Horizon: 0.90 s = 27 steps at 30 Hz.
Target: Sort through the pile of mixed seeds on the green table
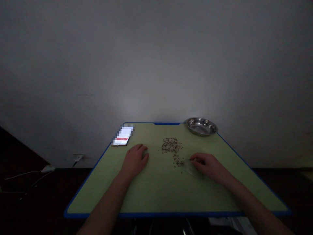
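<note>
Head view, listed from near to far. Item: blue rim (195,214) bordering a green tabletop (151,192), its long near side toward me. Item: clear plastic (192,170), one piece, perhaps a bag, lying low under my right fingers, its upper edge at my thumb and fingertips. Item: my right hand (209,164), pinching that plastic, presumably by the edge so the remainder lies flat beside the grains. Item: my left hand (134,160), lowered on the table, fingers loosely bent around nothing that I can see, likely resting there as a prop. Item: small dark grains (179,161), a thin trail just left of my right fingertips, reaching the plastic; their main heap (171,145) farther off, between the hands, touching neither. Item: phone (123,134), far left, screen up, probably there for easy viewing. Item: steel bowl (201,126), far right corner, well apart from the heap, perhaps there to leave my hands room. Item: pale wall (156,65), behind everything
</note>
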Each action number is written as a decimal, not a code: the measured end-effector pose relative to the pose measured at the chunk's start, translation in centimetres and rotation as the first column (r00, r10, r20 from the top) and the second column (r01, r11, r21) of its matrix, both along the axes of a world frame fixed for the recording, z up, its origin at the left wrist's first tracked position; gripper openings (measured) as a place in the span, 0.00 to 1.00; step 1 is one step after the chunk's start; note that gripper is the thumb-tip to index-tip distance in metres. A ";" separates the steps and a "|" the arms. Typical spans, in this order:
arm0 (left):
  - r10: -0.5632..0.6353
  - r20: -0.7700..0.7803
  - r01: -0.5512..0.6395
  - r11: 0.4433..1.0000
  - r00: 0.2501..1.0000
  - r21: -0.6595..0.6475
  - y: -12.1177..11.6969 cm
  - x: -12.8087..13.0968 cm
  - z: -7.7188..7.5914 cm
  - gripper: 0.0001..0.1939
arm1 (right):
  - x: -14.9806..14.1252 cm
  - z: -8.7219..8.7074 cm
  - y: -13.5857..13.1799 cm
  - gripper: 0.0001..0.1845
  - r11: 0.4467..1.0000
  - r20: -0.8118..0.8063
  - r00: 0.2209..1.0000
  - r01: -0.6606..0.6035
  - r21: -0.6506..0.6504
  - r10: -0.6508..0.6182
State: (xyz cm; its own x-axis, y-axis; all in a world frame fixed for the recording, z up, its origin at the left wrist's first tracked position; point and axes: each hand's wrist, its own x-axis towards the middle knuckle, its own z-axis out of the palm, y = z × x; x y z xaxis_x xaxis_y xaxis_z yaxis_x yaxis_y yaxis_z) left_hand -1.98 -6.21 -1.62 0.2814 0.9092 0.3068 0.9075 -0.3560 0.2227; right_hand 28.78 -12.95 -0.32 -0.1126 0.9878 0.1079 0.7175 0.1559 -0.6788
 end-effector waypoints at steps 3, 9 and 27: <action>-0.002 0.000 0.002 1.000 1.000 0.002 0.1 0.0 -0.1 0.17 | 0.1 -0.1 0.1 0.13 1.000 -0.007 1.000 0.017 0.004 -0.017; -0.008 0.017 0.008 1.000 1.000 -0.006 0.2 -0.1 -0.1 0.17 | -0.9 -0.3 0.2 0.13 1.000 0.024 1.000 0.003 -0.003 -0.003; -0.010 0.035 0.010 1.000 0.999 0.001 0.4 -0.3 -0.3 0.17 | -1.4 0.3 0.4 0.13 1.000 0.061 0.998 -0.029 0.010 0.029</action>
State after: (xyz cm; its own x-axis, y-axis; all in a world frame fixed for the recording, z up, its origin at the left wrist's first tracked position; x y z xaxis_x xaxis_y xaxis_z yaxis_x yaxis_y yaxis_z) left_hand -2.27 -5.81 -1.89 0.2793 0.9062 0.3175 0.8957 -0.3650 0.2541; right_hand 27.37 -12.52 -0.05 -0.1479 0.9827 0.1111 0.7527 0.1847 -0.6319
